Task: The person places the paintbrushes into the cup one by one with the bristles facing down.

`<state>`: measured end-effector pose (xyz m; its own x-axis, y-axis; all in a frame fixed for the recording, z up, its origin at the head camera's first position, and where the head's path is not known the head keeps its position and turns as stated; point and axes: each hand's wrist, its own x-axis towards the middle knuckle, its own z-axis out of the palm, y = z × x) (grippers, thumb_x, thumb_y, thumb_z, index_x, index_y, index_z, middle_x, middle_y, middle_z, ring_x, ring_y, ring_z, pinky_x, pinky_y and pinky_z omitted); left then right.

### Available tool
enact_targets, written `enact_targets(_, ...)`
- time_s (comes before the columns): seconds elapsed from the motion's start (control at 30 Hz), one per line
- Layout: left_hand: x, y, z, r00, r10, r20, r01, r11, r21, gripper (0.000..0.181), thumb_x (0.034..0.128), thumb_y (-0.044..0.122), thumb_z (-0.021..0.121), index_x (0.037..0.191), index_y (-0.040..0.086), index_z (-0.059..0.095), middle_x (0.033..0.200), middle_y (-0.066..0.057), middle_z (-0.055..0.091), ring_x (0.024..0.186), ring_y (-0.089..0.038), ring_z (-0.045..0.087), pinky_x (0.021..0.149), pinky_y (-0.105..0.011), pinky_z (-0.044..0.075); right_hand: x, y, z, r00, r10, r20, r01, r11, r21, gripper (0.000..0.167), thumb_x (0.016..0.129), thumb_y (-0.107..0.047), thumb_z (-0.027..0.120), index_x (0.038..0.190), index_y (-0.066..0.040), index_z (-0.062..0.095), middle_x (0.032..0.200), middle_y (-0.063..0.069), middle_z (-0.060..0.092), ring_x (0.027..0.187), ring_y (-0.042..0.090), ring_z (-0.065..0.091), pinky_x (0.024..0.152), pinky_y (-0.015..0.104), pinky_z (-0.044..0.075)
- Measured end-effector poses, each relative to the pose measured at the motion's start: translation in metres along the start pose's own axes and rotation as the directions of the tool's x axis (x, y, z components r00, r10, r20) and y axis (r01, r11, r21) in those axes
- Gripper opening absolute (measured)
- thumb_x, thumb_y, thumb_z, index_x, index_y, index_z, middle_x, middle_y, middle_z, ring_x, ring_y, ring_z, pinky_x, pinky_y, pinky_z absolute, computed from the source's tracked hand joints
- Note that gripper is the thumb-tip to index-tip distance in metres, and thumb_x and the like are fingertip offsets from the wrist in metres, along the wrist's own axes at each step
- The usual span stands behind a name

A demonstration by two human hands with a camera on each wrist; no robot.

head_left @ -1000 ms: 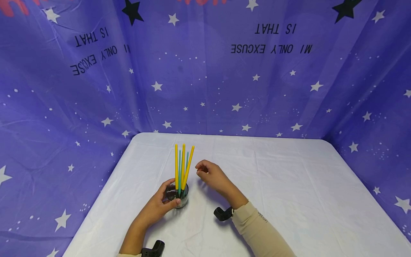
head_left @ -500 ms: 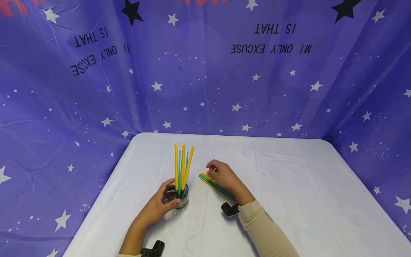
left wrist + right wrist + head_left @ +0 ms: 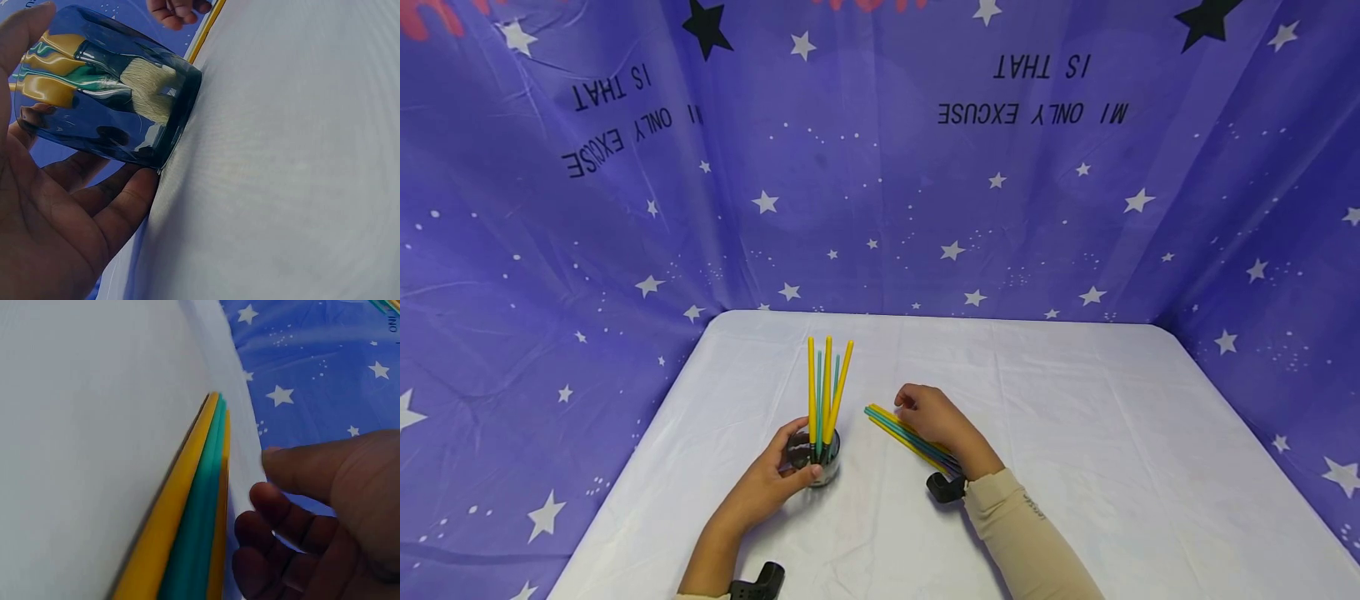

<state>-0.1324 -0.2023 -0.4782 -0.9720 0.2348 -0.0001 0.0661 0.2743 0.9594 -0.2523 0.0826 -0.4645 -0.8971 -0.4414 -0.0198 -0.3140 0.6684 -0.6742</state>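
Note:
My left hand (image 3: 766, 483) grips a small dark-tinted glass (image 3: 187, 94) standing on the table, thumb on the near side and fingers round it. In the glass stand several paintbrushes (image 3: 828, 387) with yellow and teal handles up; their pale bristles (image 3: 147, 90) show through its wall. To the right, my right hand (image 3: 936, 417) hovers over several more brushes (image 3: 898, 429) lying side by side on the cloth. Its fingers are loosely bent and hold nothing. In the right wrist view, a gap separates them from the yellow and teal handles (image 3: 187, 544). The hand hides part of the bundle.
A white cloth (image 3: 1112, 467) covers the table. Purple star-printed curtain (image 3: 880, 167) hangs behind it and at both sides. Black wrist camera mounts (image 3: 945, 487) sit on both forearms.
My right hand has moved right and nearer to me, away from the glass, uncovering the bundle of brushes lying on the cloth. The left hand keeps its grip on the glass.

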Motion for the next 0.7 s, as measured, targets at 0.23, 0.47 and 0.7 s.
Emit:
enact_targets(0.23,-0.0004,0.0010,0.0004,1.000,-0.003,0.001,0.003,1.000,0.002,0.073,0.0911,0.021,0.074,0.151,0.028,0.032,0.141,-0.017,0.047,0.122,-0.029,0.056,0.097,-0.029,0.047,-0.0028,0.0011,0.0007,0.999,-0.015,0.032,0.016,0.999,-0.049,0.011,0.093,0.000,0.063,0.095,-0.010,0.065,0.082,-0.002,0.060,0.075,0.015,0.053,0.073,0.036,0.047)
enact_targets(0.47,-0.0002,0.0007,0.0007,1.000,-0.004,-0.001,0.004,1.000,0.002,0.073,0.0909,0.022,0.074,0.151,0.028,0.032,0.141,-0.017,0.047,0.122,-0.028,0.056,0.096,-0.026,0.046,0.0005,0.0060,0.0037,1.000,-0.018,0.013,0.019,0.997,-0.077,0.012,0.090,0.000,0.063,0.095,-0.011,0.066,0.079,-0.003,0.059,0.072,0.015,0.052,0.070,0.035,0.047)
enact_targets(0.7,-0.0003,0.0015,0.0009,1.000,-0.010,-0.009,0.010,1.000,0.011,0.074,0.0907,0.023,0.075,0.151,0.029,0.032,0.141,-0.016,0.047,0.122,-0.028,0.056,0.098,-0.031,0.046,0.0024,0.0084,0.0070,1.000,0.002,0.001,-0.001,0.993,-0.114,0.012,0.090,0.000,0.063,0.093,-0.012,0.066,0.078,-0.002,0.058,0.071,0.016,0.052,0.069,0.035,0.046)
